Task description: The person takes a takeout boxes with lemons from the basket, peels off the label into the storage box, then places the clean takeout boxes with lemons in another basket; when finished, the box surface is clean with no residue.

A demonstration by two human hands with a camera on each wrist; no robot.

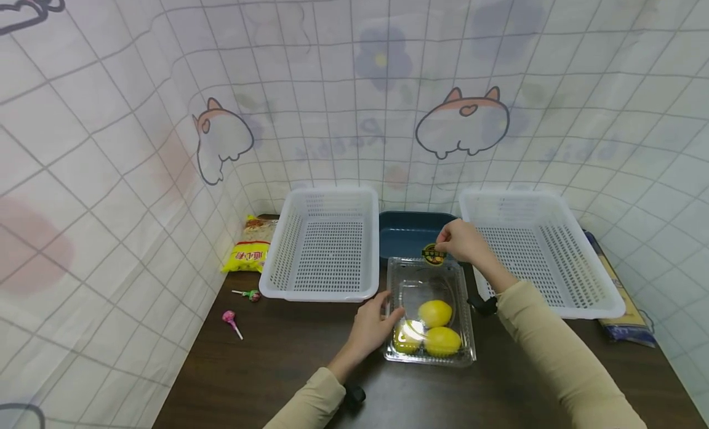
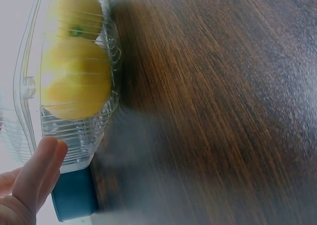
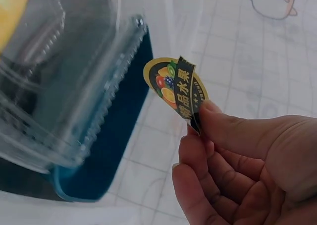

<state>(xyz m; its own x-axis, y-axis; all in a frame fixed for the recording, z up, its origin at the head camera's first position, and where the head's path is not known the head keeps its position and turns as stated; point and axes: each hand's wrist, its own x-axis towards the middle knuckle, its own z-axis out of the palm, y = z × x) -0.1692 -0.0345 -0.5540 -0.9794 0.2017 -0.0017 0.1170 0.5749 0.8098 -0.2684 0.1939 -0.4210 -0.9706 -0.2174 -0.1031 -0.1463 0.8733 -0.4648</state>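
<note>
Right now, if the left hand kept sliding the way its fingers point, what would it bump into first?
Probably the clear plastic clamshell box holding yellow lemons: the left hand already has fingertips at its near left side, so nothing lies between.

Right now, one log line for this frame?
left hand: steadies clamshell box | right hand: pinches sticker | lemons inside

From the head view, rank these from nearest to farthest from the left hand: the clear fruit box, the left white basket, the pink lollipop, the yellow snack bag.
1. Clear fruit box: touching the left hand, on its right.
2. Left white basket: just behind it.
3. Pink lollipop: out to the left.
4. Yellow snack bag: far left, by the wall.
</note>
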